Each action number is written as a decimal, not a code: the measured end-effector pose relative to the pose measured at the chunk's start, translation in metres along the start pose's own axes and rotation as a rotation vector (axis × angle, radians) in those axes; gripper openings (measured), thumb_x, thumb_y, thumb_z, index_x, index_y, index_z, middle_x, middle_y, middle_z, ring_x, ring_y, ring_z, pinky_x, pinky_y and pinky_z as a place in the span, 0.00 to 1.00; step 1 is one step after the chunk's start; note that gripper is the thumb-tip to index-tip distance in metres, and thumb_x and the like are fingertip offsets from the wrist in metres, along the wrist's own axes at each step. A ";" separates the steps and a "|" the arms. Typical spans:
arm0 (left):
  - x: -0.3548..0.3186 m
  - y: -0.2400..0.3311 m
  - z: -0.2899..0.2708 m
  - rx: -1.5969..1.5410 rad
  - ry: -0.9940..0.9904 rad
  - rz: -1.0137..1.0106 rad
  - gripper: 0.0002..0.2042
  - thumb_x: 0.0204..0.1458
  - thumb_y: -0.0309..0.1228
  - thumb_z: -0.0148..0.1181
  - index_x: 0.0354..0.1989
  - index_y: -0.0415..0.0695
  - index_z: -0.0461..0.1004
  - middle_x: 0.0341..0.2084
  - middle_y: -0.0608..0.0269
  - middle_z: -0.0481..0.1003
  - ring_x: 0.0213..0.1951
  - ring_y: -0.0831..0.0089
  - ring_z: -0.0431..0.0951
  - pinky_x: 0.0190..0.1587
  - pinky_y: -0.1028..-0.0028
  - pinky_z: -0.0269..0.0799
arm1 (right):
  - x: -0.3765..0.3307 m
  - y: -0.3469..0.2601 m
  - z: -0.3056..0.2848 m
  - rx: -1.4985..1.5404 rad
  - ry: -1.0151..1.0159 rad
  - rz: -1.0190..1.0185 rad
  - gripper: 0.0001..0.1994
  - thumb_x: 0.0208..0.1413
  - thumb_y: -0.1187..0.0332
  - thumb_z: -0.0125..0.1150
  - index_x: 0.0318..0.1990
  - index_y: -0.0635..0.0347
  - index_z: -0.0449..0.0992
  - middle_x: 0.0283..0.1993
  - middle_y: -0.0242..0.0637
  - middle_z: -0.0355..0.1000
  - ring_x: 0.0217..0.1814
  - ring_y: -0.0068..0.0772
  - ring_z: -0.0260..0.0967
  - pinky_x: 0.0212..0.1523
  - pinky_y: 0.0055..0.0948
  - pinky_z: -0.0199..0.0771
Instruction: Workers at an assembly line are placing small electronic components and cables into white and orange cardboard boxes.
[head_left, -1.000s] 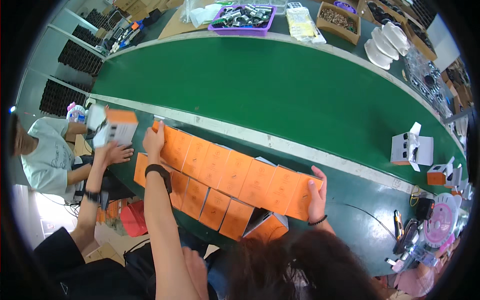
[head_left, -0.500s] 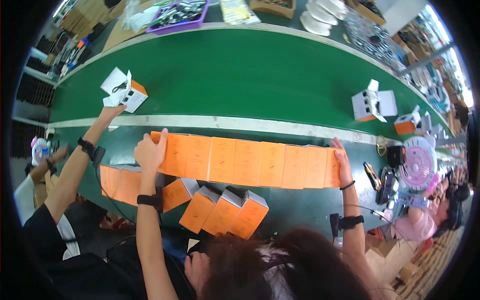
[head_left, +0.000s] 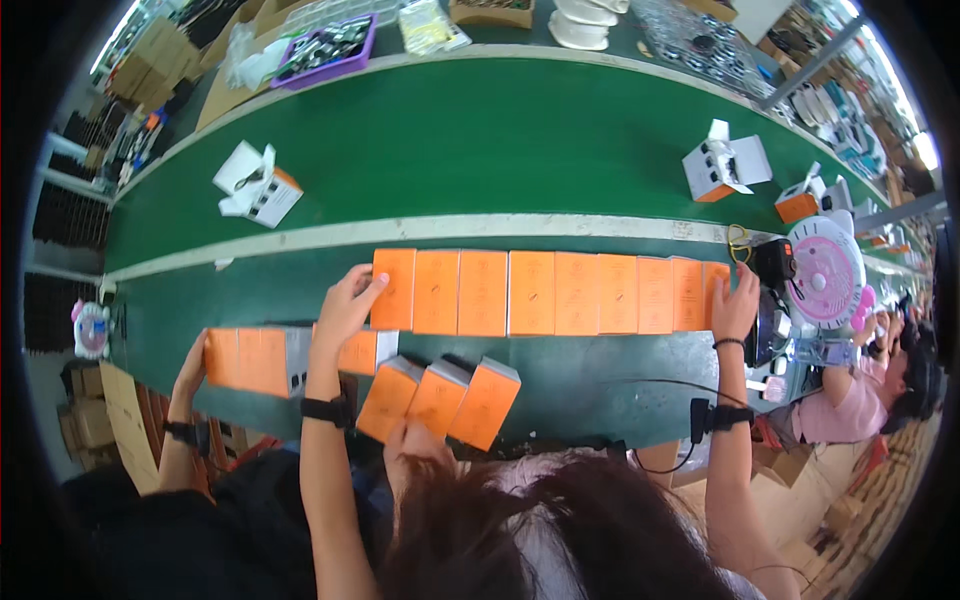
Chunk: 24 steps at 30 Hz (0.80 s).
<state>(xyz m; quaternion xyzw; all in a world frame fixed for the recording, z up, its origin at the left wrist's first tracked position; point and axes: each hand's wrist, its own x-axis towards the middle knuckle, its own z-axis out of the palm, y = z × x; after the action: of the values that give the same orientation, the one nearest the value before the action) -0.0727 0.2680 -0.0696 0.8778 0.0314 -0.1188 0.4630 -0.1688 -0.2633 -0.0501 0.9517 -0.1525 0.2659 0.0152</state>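
Row of orange boxes (head_left: 532, 293), about nine faces by count: centre of frame, on the dark green bench (head_left: 590, 385), lying almost straight just below the white rail (head_left: 400, 230). Left hand (head_left: 345, 305): at the row's left end, fingers half curled, thumb tip on the end box; firmness of hold cannot be told. Right hand (head_left: 736, 305): gripping the row's right end, thumb on the orange side, fingers behind. Change over the last half second: row shifted rightward, its right end now beside the black device (head_left: 773, 262) and near the pink-and-white fan (head_left: 825, 272); consequence, the row lies more clearly apart from the left-hand stock. Loose boxes (head_left: 485, 403), three, tilted: below the row, a co-worker's hand (head_left: 415, 440) at their lower edge. Short group of orange boxes (head_left: 245, 358): left of frame, a co-worker's other hand (head_left: 190, 365) at its left end. Open white box (head_left: 270, 200): upper left, on the green belt (head_left: 450, 140), now released by the hand previously on it.
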 end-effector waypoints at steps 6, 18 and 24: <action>-0.120 -0.028 0.002 -0.283 -0.295 -0.173 0.19 0.49 0.45 0.52 0.38 0.41 0.70 0.28 0.55 0.74 0.32 0.65 0.74 0.35 0.68 0.68 | -0.049 -0.136 -0.067 0.716 -0.453 -0.282 0.12 0.43 0.70 0.59 0.37 0.62 0.70 0.31 0.42 0.68 0.32 0.41 0.68 0.35 0.32 0.68; -0.207 0.010 0.060 -1.169 -0.054 -0.372 0.06 0.52 0.35 0.48 0.32 0.46 0.66 0.23 0.67 0.68 0.28 0.71 0.70 0.31 0.72 0.67 | -0.138 -0.223 -0.048 1.086 -1.257 -0.077 0.35 0.51 0.52 0.54 0.61 0.59 0.47 0.48 0.57 0.62 0.43 0.56 0.68 0.45 0.39 0.68; -0.187 0.014 0.053 -0.216 -0.176 -0.306 0.19 0.41 0.33 0.65 0.41 0.43 0.66 0.32 0.65 0.73 0.33 0.75 0.74 0.37 0.73 0.70 | -0.117 -0.151 -0.042 0.985 -1.053 -0.103 0.38 0.52 0.53 0.52 0.64 0.58 0.41 0.49 0.55 0.58 0.47 0.54 0.63 0.48 0.38 0.65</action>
<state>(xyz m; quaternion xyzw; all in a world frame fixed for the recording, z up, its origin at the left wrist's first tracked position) -0.2614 0.2269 -0.0426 0.7944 0.1364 -0.2598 0.5319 -0.2398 -0.0813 -0.0660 0.8559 0.0429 -0.1911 -0.4786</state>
